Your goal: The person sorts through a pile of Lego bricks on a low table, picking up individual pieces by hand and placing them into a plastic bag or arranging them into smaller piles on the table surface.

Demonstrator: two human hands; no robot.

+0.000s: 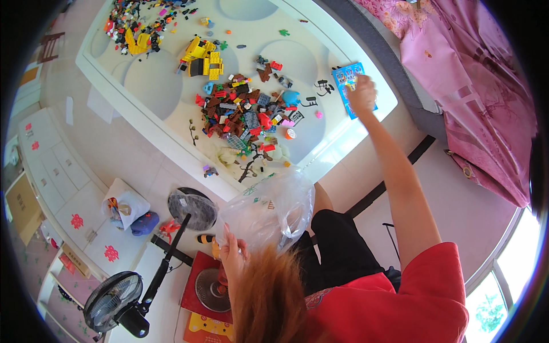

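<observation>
A clear plastic bag (274, 210) with green printing spreads over my lap at the table's near edge. My left hand (235, 253) pinches its left side. Out at the right, my right hand (363, 93) is over a blue printed sheet (348, 76) on the tabletop. The hand is slightly blurred and covers part of the sheet, so its grip is hidden. Ahead of the bag lies a pile of mixed toy bricks (244, 111), mostly brown, grey and red. A yellow brick-built model (206, 60) sits beyond that pile.
The white-framed table (158, 90) carries another brick heap (133, 25) at the far left. A black electric fan (116, 296) stands at lower left, near a white bag (126, 203) on the floor. A grey sofa (386, 51) with pink fabric (446, 73) borders the right.
</observation>
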